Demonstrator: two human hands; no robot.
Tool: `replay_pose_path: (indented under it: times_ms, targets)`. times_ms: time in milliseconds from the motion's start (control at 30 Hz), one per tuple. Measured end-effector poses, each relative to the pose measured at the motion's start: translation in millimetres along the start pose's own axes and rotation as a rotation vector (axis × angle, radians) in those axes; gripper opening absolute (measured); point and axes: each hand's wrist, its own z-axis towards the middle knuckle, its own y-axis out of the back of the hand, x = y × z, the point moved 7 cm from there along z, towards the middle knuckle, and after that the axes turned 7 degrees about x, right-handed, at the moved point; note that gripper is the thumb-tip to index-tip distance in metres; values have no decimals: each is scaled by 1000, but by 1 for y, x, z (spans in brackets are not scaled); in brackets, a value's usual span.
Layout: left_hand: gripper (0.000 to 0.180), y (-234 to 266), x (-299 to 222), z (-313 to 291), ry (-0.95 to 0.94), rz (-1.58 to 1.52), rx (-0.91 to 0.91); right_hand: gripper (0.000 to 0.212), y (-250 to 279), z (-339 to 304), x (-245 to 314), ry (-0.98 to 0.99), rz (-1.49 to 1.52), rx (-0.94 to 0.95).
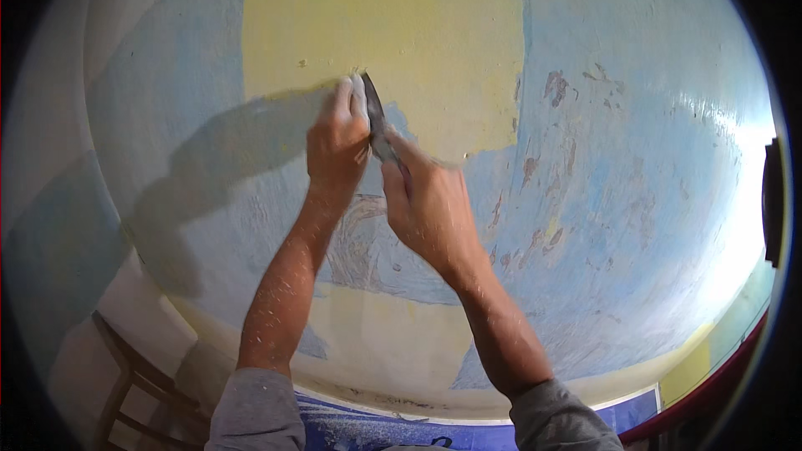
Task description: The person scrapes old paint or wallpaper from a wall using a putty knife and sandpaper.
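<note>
Wall: we record pale blue paint (pixel 610 225), scuffed brown in spots, beside and below a large yellow patch (pixel 401 25).
Scraper (pixel 373 104): one, dark-bladed, tip at the yellow patch's lower part, between the two hands.
Right hand (pixel 436 205): closed around the scraper's handle.
Left hand (pixel 336 146): whitened fingers extended together beside the blade near its tip; we cannot tell whether they grip it.
Forearms: pale-flecked, below grey sleeves (pixel 255 413).
Lower left: we list one wooden chair (pixel 125 380).
Bottom edge: blue sheet (pixel 368 434), strewn with pale flakes.
</note>
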Motion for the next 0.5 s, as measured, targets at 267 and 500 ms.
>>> replay_pose_path:
  times_ms: [267, 500]
  targets:
    - [55, -7, -71, -113, -53, -112, 282, 45, -17, -140, -86, -352, 111, 100]
    - [55, -13, -40, -151, 582, -1390, 435, 42, -9, -177, -113, -567, 648, 234]
